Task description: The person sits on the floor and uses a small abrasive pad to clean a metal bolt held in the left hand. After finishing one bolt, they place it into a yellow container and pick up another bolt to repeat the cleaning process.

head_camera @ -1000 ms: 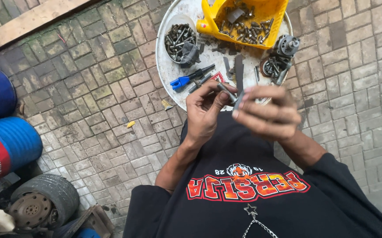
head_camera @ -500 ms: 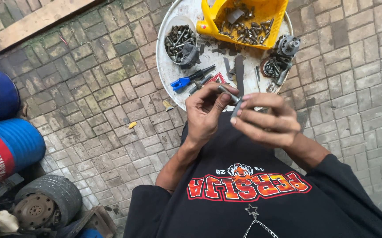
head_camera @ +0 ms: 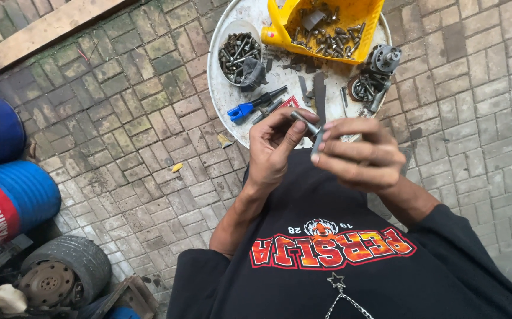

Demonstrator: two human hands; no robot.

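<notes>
Mossy brick paving lies under a round white tray (head_camera: 223, 88) of bolts just beyond the hands. Since a moment ago both hands have drawn closer together: the left hand (head_camera: 273, 150) now pinches a short metal bolt (head_camera: 305, 123), while the right hand (head_camera: 359, 155) closes its fingertips on a small grey part (head_camera: 317, 143) touching it, so the two pieces look about mated.

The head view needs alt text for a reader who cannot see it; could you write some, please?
Left hand and right hand hold a small metal rod above a round white tray of bolts, a yellow bin and blue-handled pliers.
</notes>
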